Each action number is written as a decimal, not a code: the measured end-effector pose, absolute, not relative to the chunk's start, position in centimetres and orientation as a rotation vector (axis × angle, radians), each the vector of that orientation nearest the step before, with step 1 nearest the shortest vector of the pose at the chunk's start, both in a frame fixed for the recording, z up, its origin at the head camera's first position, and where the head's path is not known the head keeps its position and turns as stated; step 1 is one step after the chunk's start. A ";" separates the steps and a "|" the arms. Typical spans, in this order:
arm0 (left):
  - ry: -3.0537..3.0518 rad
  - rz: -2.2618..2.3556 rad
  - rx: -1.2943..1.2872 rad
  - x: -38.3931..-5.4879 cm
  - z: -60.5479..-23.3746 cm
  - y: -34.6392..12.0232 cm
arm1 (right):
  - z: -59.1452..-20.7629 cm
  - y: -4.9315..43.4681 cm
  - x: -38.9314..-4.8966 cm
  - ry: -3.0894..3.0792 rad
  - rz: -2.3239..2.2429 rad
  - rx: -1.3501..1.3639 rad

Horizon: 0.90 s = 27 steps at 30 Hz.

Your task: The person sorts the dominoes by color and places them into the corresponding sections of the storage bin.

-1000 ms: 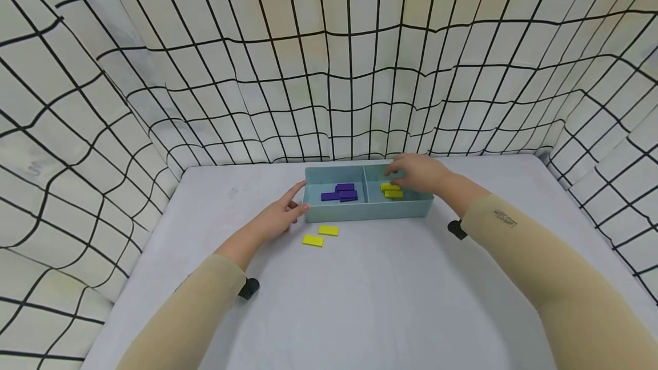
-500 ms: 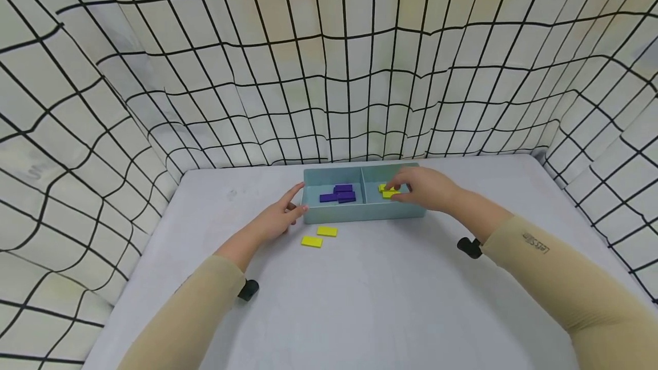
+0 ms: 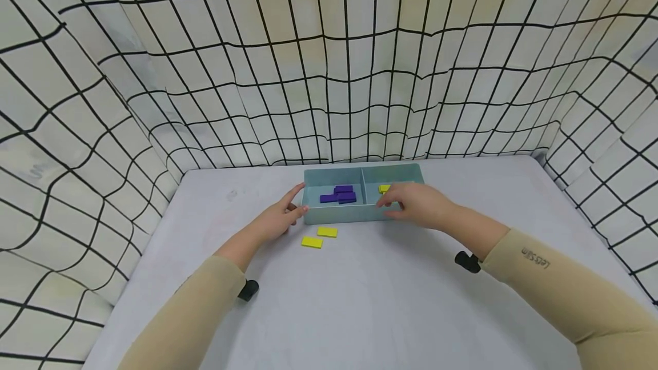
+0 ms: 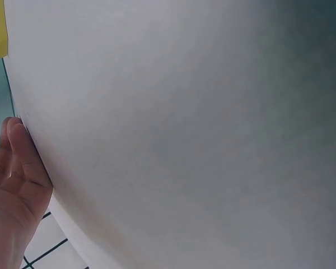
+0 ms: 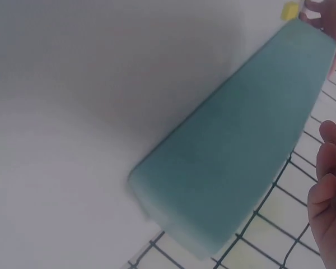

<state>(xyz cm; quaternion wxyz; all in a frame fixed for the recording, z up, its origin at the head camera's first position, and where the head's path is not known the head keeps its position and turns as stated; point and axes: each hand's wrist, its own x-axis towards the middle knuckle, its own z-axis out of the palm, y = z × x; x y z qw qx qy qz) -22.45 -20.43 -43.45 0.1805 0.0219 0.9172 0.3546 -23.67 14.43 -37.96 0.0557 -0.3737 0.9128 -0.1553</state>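
A pale teal box [image 3: 336,216] with two compartments stands on the white table. Its left compartment holds several purple blocks [image 3: 346,197]. In the right one a yellow block [image 3: 384,188] shows beside my right hand [image 3: 418,205], which hides the rest there. That hand hovers over the box's front wall, thumb and fingers apart, with nothing seen between them. My left hand [image 3: 277,218] rests at the box's left end, index finger by the rim and thumb at the front corner. Two flat yellow blocks, a farther one [image 3: 327,232] and a nearer one [image 3: 312,242], lie before the box.
A white cloth wall with black netting [image 3: 349,96] rises behind the table and at both sides. Black wrist-worn pieces stick out below the left sleeve [image 3: 249,290] and the right sleeve [image 3: 468,262]. The white table [image 3: 360,301] extends toward me.
My right hand has moved from inside the right compartment toward me and over the front wall. The box has shifted slightly in view. My left hand stays at the box's end.
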 end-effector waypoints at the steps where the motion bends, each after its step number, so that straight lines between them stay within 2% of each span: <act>1: 2.591 1.001 0.063 -22.5 -43.5 -20.4 | -38.1 14.2 -23.6 2.768 -0.454 -1.143; 13: 2.595 1.004 0.066 -22.5 -43.6 -20.7 | -39.8 10.7 -22.5 2.731 -0.312 -1.246; 27: 2.586 1.020 0.076 -22.6 -43.9 -20.7 | -40.1 5.7 -21.4 2.707 -0.250 -1.225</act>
